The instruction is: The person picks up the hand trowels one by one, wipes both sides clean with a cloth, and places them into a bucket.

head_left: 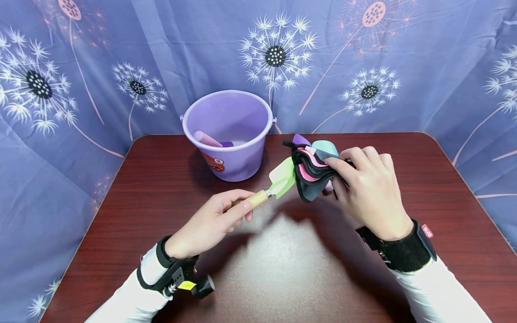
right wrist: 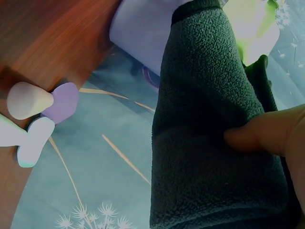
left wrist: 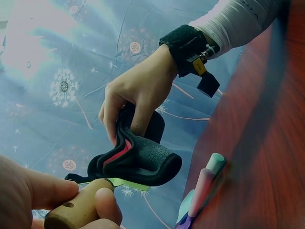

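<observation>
Head view: high, facing forward-down; wrist views: close, sharing cloth (left wrist: 151, 160).

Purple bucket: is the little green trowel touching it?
Apart. The head view shows it: a strip of tabletop lies between the side of the purple bucket and the blade of the green trowel.

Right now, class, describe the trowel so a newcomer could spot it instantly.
Find the purple bucket on the red-brown table. Below it in the head view, the left hand grips the trowel. Its wooden handle and light green blade set it apart from the black-and-pink cloth in the right hand.
</observation>
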Motion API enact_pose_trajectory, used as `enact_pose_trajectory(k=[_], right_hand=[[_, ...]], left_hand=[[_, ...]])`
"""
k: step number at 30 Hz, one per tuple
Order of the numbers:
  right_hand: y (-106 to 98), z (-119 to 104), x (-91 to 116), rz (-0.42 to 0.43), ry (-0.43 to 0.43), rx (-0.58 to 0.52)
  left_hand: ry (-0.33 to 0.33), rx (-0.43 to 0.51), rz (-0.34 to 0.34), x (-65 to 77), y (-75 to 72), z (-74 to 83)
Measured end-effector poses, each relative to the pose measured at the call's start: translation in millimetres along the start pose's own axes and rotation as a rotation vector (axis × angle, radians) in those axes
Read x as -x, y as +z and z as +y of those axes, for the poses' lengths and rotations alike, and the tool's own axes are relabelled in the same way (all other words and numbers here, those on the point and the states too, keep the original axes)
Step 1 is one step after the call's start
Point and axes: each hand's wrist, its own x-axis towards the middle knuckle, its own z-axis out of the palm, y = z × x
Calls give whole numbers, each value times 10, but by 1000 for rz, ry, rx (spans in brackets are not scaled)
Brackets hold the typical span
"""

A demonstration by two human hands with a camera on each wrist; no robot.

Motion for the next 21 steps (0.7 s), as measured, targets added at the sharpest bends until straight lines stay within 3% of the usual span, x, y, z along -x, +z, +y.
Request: enact_pose_trajectory(k=[4,21], right_hand=[[-4,17,4,-20,31,13],[70,-7,19,45,50,-39]], left_hand=[[4,17,-3,3,-8,-5],[39,61,-14,-8,-8,-10]])
